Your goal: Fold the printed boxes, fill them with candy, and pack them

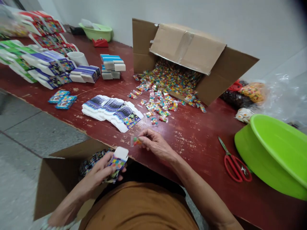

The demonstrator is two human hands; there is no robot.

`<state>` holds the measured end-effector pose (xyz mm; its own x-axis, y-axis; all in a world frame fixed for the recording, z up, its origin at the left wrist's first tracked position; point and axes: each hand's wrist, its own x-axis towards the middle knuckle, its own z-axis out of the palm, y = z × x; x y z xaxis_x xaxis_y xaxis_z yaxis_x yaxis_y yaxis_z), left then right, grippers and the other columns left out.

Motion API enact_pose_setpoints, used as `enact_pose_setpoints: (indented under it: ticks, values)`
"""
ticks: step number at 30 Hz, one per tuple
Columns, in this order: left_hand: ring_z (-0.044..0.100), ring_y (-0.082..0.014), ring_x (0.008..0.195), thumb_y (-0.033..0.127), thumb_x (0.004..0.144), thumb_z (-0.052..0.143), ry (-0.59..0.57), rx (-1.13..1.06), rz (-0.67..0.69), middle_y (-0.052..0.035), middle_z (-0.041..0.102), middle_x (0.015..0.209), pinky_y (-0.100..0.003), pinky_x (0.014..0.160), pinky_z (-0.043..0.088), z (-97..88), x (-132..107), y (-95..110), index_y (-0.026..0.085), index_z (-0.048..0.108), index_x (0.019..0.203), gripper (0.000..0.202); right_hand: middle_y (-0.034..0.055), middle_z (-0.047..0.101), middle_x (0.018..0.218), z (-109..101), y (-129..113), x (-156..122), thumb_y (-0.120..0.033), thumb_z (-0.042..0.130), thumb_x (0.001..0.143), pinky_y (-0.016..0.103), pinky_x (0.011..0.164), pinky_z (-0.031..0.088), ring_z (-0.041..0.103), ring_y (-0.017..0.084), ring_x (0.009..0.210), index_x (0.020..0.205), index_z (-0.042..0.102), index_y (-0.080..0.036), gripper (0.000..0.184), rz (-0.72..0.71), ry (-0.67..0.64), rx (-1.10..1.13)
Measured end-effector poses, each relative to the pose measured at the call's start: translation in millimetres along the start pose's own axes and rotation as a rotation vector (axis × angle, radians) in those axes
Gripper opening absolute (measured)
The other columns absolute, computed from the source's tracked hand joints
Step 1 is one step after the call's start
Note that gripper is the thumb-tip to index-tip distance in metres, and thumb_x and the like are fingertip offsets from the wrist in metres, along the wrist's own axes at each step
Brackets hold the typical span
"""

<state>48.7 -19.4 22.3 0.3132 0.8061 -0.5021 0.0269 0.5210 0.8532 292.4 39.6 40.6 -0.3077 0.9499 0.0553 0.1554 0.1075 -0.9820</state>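
Note:
My left hand (100, 171) is wrapped round a small printed carton (117, 161) with its white top flap standing open, held over an open brown box (59, 179) beside my lap. My right hand (155, 145) rests on the red table's near edge and pinches a small clear candy packet (136, 141) between thumb and fingers. A fan of flat, unfolded cartons (112, 110) lies just beyond my hands. Loose candy packets (163, 95) spill from a tipped cardboard box (189, 54) further back.
Red-handled scissors (233, 163) and stacked green basins (275, 153) sit at the right. Folded purple, green and red cartons (45, 64) pile at the left, with blue-white boxes (111, 65), a white cup (78, 58), a red tape dispenser (100, 42) and a far green basin (97, 31).

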Motion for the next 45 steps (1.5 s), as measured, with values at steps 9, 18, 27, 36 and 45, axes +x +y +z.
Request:
enact_pose_setpoints:
  ticks: [9, 18, 27, 36, 45]
  values:
    - [0.061, -0.0184, 0.071, 0.028, 0.077, 0.065, -0.029, 0.081, 0.168, -0.0014, 0.068, 0.082, -0.026, 0.058, 0.052, 42.9, 10.0, 18.5, 0.021, 0.06, 0.118, 0.042, -0.0011, 0.064, 0.085, 8.7, -18.2, -11.9, -0.027, 0.068, 0.087, 0.025, 0.065, 0.044, 0.055, 0.013, 0.071, 0.107, 0.06, -0.021, 0.022, -0.06, -0.096, -0.129]
    - [0.061, -0.0182, 0.06, 0.069, 0.081, 0.061, 0.094, -0.213, 0.123, -0.0054, 0.071, 0.073, -0.028, 0.056, 0.052, 55.1, 16.6, 20.9, 0.016, 0.066, 0.107, 0.059, 0.0007, 0.069, 0.082, 10.9, -10.7, -8.1, -0.03, 0.069, 0.083, 0.027, 0.069, 0.047, 0.061, 0.013, 0.072, 0.088, 0.068, -0.017, 0.014, 0.112, 0.048, 0.139]
    - [0.06, -0.0167, 0.049, 0.072, 0.066, 0.074, 0.163, -0.355, 0.073, -0.0039, 0.07, 0.062, -0.026, 0.046, 0.052, 61.7, 23.1, 20.6, 0.015, 0.07, 0.08, 0.059, 0.002, 0.063, 0.085, 11.3, -12.0, -12.2, -0.035, 0.071, 0.083, 0.03, 0.075, 0.045, 0.058, 0.016, 0.081, 0.085, 0.073, -0.02, 0.015, 0.032, -0.003, 0.145]
    - [0.059, -0.0149, 0.046, 0.065, 0.07, 0.076, 0.162, -0.234, 0.138, -0.0013, 0.068, 0.059, -0.023, 0.039, 0.05, 67.2, 25.8, 18.8, 0.016, 0.067, 0.082, 0.051, -0.0024, 0.064, 0.082, 16.9, -2.3, -9.4, -0.037, 0.089, 0.062, 0.021, 0.059, 0.041, 0.055, 0.009, 0.066, 0.097, 0.064, -0.018, 0.047, 0.341, -0.1, 0.467]
    - [0.06, -0.0165, 0.04, 0.057, 0.07, 0.08, 0.126, -0.419, 0.065, -0.0016, 0.068, 0.057, -0.027, 0.036, 0.052, 71.1, 24.6, 24.0, 0.017, 0.065, 0.081, 0.044, -0.001, 0.066, 0.078, 24.2, -1.2, -15.2, -0.036, 0.079, 0.074, 0.021, 0.054, 0.041, 0.054, 0.009, 0.057, 0.092, 0.071, -0.018, 0.026, 0.28, -0.052, 0.446]
